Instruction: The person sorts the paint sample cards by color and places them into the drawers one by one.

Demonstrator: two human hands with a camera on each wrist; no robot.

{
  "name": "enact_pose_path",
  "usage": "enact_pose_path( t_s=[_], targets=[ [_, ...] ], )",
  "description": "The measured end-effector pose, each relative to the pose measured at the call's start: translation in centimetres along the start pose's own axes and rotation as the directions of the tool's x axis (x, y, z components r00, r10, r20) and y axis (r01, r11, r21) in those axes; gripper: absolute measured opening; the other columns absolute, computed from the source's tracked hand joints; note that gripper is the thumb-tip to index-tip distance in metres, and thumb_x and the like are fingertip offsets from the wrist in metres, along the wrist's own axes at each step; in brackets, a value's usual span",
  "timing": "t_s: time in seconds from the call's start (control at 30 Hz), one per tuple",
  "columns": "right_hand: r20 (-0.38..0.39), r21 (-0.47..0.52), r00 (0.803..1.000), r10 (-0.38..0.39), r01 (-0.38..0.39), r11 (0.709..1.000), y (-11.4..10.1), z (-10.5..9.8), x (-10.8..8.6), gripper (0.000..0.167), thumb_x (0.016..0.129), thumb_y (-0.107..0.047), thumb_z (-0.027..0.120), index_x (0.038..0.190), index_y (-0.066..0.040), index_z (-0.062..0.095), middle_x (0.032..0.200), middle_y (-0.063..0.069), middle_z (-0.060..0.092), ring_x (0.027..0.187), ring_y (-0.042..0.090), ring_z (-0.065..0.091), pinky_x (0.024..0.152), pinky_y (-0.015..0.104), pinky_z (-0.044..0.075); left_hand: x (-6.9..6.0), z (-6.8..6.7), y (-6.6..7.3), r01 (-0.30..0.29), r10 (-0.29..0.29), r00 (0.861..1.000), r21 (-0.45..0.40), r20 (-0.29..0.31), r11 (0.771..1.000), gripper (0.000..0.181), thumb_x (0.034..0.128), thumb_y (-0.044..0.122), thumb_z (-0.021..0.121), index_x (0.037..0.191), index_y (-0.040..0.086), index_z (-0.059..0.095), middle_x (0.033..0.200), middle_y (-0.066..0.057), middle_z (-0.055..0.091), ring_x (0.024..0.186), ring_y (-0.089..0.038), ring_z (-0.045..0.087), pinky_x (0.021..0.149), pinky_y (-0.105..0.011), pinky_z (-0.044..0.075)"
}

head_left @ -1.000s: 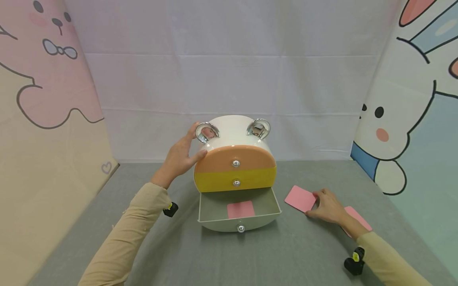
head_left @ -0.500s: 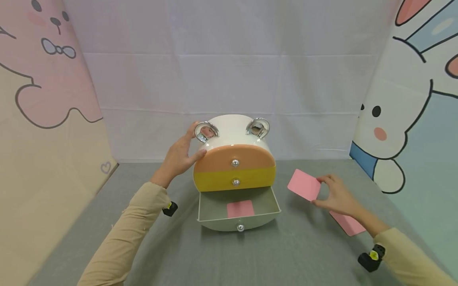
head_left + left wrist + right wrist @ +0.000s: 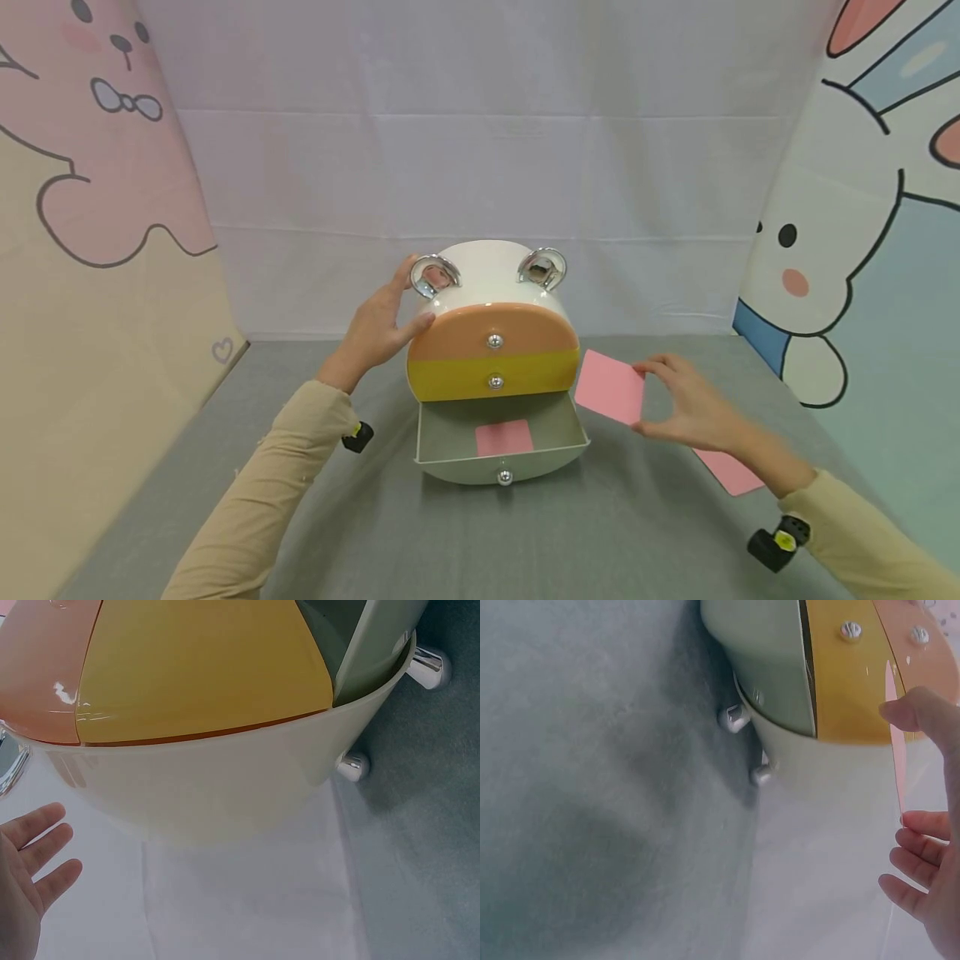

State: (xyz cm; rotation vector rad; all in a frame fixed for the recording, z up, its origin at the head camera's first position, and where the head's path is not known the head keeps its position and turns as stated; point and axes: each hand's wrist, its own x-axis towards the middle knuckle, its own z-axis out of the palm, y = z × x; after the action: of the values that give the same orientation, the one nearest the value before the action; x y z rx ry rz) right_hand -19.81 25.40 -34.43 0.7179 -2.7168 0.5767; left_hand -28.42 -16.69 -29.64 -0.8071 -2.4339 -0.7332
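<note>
A small drawer box (image 3: 487,275) with a white top, silver ears and round knobs stands mid-table. Its grey-green bottom drawer (image 3: 442,437) is pulled out, and a pink card (image 3: 504,438) lies inside. The orange and yellow drawers are closed. My left hand (image 3: 378,329) rests against the box's upper left side, thumb by the orange front; its fingers look straight in the left wrist view. Between thumb and fingers my right hand (image 3: 693,408) pinches another pink card (image 3: 611,387) by its edge, above the table, just right of the box. The right wrist view shows that card edge-on.
Another pink card (image 3: 729,472) lies on the grey tabletop (image 3: 480,542), partly hidden under my right wrist. Behind the box hangs a white cloth (image 3: 480,167). Cartoon-printed panels stand at left and right. Small silver feet (image 3: 735,718) hold the box up.
My right hand has lifted the pink card off the table and carried it left towards the box, uncovering more of the card beneath the wrist. My left hand stays put.
</note>
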Motion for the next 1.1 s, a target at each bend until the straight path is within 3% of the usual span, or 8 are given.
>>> enact_pose_path(
  t_s=[0.27,0.47,0.63,0.87,1.1],
  targets=[
    [-0.009,0.02,0.997,-0.079,0.079,0.997,-1.3,0.9,0.9,0.067,0.059,-0.029,0.082,0.114,-0.001,0.055,0.108,0.008,0.05,0.098,0.023,0.047,0.077,0.044,0.047,0.0,0.1,-0.1,0.005,-0.005,1.0,-0.003,0.006,1.0,0.079,0.087,0.054,0.047,0.147,0.021,0.008,0.13,-0.019,0.048,0.119,-0.033,0.045,0.092,-0.053,0.037],
    [0.035,0.067,0.997,-0.075,0.072,0.995,-1.3,1.8,0.9,0.062,0.065,-0.026,0.079,0.115,0.0,0.054,0.111,0.01,0.05,0.101,0.027,0.048,0.08,0.047,0.045,0.0,0.1,0.1,0.0,0.0,1.0,-0.006,0.003,1.0,0.078,0.087,0.052,0.049,0.147,0.02,0.009,0.131,-0.019,0.047,0.119,-0.033,0.045,0.092,-0.053,0.037],
    [0.026,0.085,0.995,-0.101,0.098,0.991,-0.9,1.8,0.7,0.062,0.064,-0.023,0.079,0.115,0.002,0.053,0.111,0.011,0.05,0.101,0.029,0.05,0.08,0.048,0.045,0.1,0.1,0.1,0.001,-0.001,1.0,-0.005,0.004,1.0,0.078,0.087,0.05,0.05,0.147,0.02,0.009,0.131,-0.019,0.047,0.119,-0.033,0.045,0.093,-0.053,0.036],
    [0.087,0.056,0.996,-0.028,0.023,0.998,0.7,2.4,-1.3,0.062,0.069,-0.033,0.076,0.115,0.003,0.054,0.107,0.011,0.053,0.097,0.029,0.053,0.078,0.048,0.045,0.0,0.1,0.0,0.01,-0.01,1.0,-0.011,0.006,1.0,0.078,0.087,0.05,0.049,0.147,0.021,0.008,0.131,-0.019,0.047,0.119,-0.033,0.044,0.093,-0.053,0.036],
    [0.129,0.028,0.986,0.109,-0.113,0.993,2.4,4.4,-4.3,0.07,0.066,-0.041,0.076,0.115,0.004,0.055,0.106,0.012,0.054,0.096,0.029,0.054,0.076,0.048,0.046,0.0,0.1,0.0,0.014,-0.014,1.0,-0.007,0.005,1.0,0.079,0.0868,0.054,0.047,0.147,0.021,0.009,0.131,-0.019,0.047,0.119,-0.034,0.044,0.093,-0.053,0.037]
  ],
)
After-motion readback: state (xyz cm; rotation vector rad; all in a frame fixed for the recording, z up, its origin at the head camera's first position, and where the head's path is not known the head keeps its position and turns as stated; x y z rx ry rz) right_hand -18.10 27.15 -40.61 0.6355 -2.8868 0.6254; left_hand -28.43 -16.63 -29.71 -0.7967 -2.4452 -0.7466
